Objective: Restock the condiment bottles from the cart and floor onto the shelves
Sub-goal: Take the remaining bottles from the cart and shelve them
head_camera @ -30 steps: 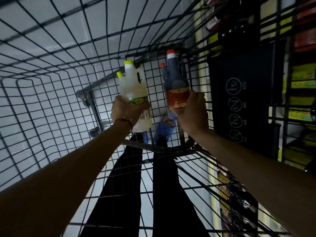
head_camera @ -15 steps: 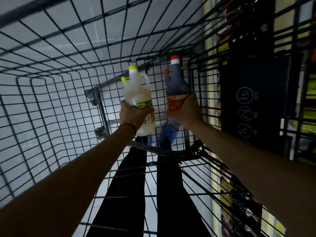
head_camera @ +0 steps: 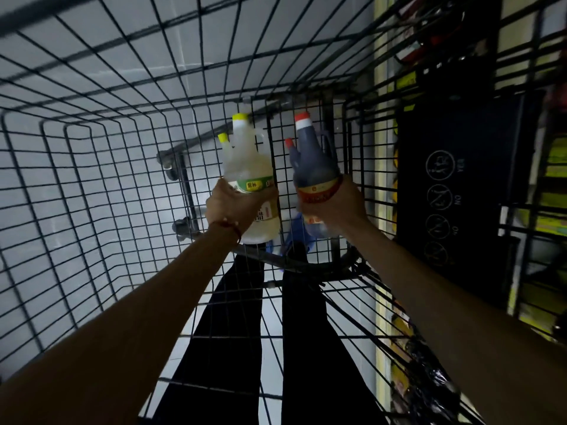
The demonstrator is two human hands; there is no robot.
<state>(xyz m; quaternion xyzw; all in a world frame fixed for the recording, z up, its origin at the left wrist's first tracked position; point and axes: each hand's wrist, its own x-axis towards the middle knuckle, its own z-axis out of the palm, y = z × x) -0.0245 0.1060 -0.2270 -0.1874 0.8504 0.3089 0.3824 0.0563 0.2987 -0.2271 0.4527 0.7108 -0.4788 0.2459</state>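
Bare forearms reach forward from the lower corners, with dark trouser legs showing between them through the wire mesh of the cart [head_camera: 92, 167]. The left hand [head_camera: 233, 207], a red string at its wrist, is clamped around the lower body of a pale, yellow-capped bottle [head_camera: 250, 167]. The right hand [head_camera: 334, 204] is wrapped the same way over the red label of a dark, red-capped bottle [head_camera: 313, 167]. Both bottles are upright inside the cart's basket, side by side but not touching, and each has a second small cap beside the main one and a moulded handle near the neck. They look like full plastic jugs, so I judge them fairly heavy and rigid, with smooth labels that may slip in a one-handed body grip; the neck handles look like the surer hold for lifting. Beyond, on the right, a dark panel [head_camera: 454, 191] with round symbols hangs on the cart, and past it the shelves [head_camera: 546, 167] show dim yellow packaging.
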